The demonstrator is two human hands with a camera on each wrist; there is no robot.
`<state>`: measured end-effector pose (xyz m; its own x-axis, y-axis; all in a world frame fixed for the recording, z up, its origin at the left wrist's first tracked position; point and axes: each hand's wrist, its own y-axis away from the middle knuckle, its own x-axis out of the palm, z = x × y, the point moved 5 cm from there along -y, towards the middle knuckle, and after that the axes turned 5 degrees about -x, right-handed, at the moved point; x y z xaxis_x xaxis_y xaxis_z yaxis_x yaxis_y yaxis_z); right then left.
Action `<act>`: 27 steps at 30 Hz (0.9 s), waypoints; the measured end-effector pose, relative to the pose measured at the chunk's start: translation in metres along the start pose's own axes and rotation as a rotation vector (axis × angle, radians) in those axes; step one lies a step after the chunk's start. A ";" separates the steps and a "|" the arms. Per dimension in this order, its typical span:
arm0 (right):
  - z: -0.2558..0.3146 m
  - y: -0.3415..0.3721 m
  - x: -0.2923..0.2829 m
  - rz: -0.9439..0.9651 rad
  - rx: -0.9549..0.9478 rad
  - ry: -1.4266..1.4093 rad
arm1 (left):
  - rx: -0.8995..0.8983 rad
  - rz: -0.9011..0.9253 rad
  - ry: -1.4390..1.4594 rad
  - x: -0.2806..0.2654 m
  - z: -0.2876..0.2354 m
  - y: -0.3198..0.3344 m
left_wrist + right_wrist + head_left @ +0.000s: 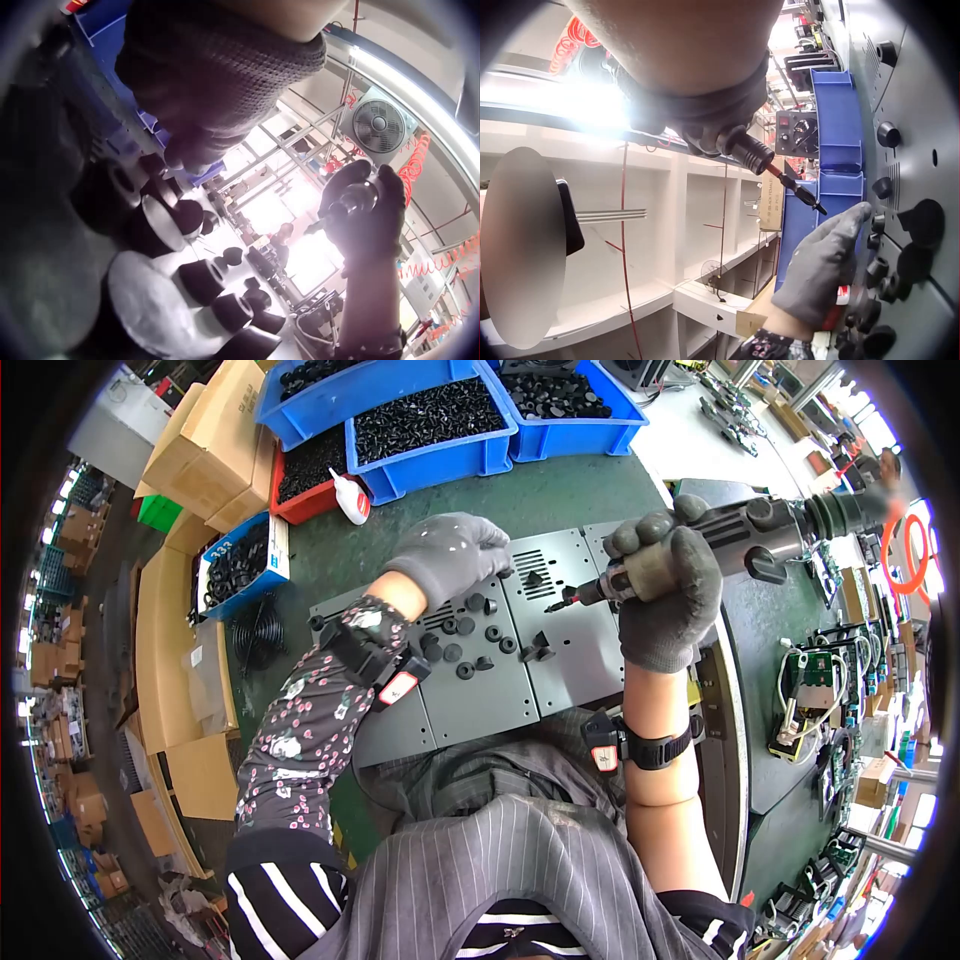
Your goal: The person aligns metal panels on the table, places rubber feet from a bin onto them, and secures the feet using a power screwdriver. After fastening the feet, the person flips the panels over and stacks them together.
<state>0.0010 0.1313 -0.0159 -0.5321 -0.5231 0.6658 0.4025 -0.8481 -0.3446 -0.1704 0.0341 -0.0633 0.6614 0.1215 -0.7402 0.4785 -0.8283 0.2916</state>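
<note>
My left gloved hand (450, 557) is over the grey metal panels (570, 660), fingers bent, its fingertips pinching a small black rubber foot (506, 573). The same hand (817, 262) appears in the right wrist view, with its fingertips close to the panel face. My right gloved hand (675, 595) grips a power screwdriver (740, 540). Its bit points left above the panels, apart from them. Loose black rubber feet (465, 625) lie on the panels, several beside my left hand. In the left wrist view, rubber feet (201, 281) fill the foreground.
Blue bins (430, 435) of small black parts stand along the back, with a red bin (310, 475) and a white bottle (350, 498). A small blue box (240, 565) and cardboard boxes (205, 445) are at the left. Circuit boards (815, 685) lie at the right.
</note>
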 end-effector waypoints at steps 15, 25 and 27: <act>-0.065 -0.041 0.055 0.249 0.089 0.435 | 0.106 -0.052 0.004 0.011 0.008 -0.005; -0.097 -0.038 0.057 0.355 0.206 0.566 | 0.212 -0.246 -0.286 0.018 0.012 -0.009; -0.098 -0.039 0.058 0.370 0.126 0.590 | 0.159 -0.151 -0.251 0.024 0.017 -0.012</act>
<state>-0.1186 0.1252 -0.0287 -0.6443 -0.7639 0.0372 0.6993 -0.6081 -0.3757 -0.1705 0.0373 -0.0949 0.4175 0.1272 -0.8997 0.4514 -0.8884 0.0839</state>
